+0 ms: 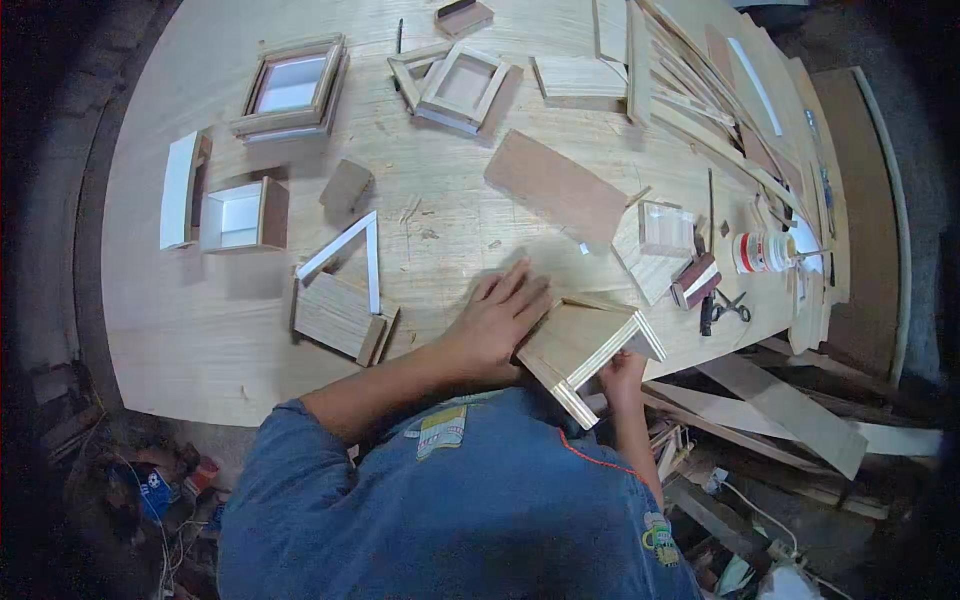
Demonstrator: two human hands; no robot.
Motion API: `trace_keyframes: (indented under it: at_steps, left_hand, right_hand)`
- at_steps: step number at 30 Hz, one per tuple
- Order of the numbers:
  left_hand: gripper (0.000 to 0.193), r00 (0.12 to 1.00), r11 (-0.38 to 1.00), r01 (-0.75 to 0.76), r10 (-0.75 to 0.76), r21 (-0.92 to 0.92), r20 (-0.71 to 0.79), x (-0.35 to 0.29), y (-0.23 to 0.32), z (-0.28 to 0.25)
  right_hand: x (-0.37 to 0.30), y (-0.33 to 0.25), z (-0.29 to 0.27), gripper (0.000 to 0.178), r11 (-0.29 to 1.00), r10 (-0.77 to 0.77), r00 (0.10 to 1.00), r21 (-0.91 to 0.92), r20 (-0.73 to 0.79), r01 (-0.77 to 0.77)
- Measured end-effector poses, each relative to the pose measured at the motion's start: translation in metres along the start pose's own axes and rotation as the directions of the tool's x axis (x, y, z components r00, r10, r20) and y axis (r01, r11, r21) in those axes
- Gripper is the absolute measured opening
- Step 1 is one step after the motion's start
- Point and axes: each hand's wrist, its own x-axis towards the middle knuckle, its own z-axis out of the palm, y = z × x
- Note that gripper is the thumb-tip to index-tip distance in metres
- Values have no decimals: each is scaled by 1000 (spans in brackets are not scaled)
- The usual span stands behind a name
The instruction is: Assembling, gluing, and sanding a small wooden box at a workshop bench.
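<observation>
A small open plywood box (580,343) sits tilted at the table's front edge, close to my body. Its layered edges face right and toward me. My right hand (624,377) grips it from the open side, with some fingers hidden behind the panel. My left hand (500,322) lies beside the box's left side, fingers stretched out over the tabletop and the thumb side out of clear sight. Left of that hand rests a wooden piece (338,312) with a white-edged V-shaped strip (375,262) on it.
Behind lie a brown flat board (556,188), a small wooden block (347,186), and framed boxes (290,85). At right are a glue bottle (762,252), scissors (735,308) and a sanding block (695,281). Long wood strips (735,145) line the right side.
</observation>
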Motion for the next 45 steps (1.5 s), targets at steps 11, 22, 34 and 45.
trace_keyframes:
  at_steps: [11,22,34,45]
  left_hand:
    - [99,990,974,-31,-1,222,142,25,-3,-2]
    - [100,961,959,-88,10,271,275,36,-4,-1]
    - [111,958,947,-89,-3,307,285,24,-21,5]
    - [137,971,971,-42,-16,237,238,-11,-21,4]
  right_hand:
    - [16,-55,-13,26,968,-83,995,-234,47,91]
    - [23,-27,-20,24,904,-238,971,-361,23,230]
    - [18,-50,-21,29,951,-310,950,-3,-41,310]
    - [24,-16,-11,24,941,5,992,336,-129,38]
